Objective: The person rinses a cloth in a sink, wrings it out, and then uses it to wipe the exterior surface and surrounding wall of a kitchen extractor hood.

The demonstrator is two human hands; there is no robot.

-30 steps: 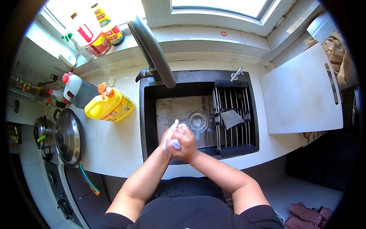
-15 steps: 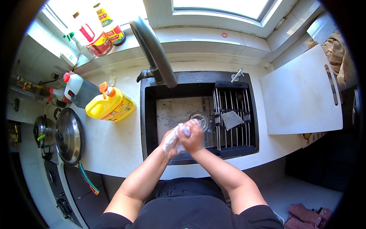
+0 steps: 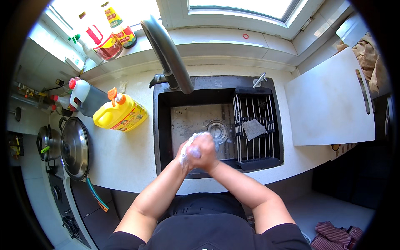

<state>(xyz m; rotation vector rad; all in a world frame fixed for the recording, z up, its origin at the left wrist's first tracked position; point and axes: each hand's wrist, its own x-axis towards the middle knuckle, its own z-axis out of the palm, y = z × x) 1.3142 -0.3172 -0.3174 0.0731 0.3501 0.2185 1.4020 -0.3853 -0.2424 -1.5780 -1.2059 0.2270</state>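
Note:
Over the near part of the black sink (image 3: 162, 98), my left hand (image 3: 184, 159) and my right hand (image 3: 207, 150) are pressed together. White lather covers the left hand and wrist. My right hand's fingers wrap over the left hand and are smeared by motion. A pale lavender patch shows between the hands; I cannot tell whether it is foam or a piece of soap. The left fingers are mostly hidden under the right hand. Just beyond the hands lies the round drain (image 3: 217, 131). Above the sink's far left arches the grey faucet (image 3: 168, 56).
A roll-up rack (image 3: 254, 152) spans the sink's right side, with a grey scouring pad (image 3: 253, 129) on it. Left stand a yellow jug (image 3: 121, 112), a dark-filled jug (image 3: 88, 100) and a lidded pan (image 3: 75, 148). A white cutting board (image 3: 329, 104) lies right. Bottles line the windowsill (image 3: 225, 39).
My right hand has shifted slightly left and nearer, closing further over the left hand. The drain is less covered now. Objects around the sink have stayed put.

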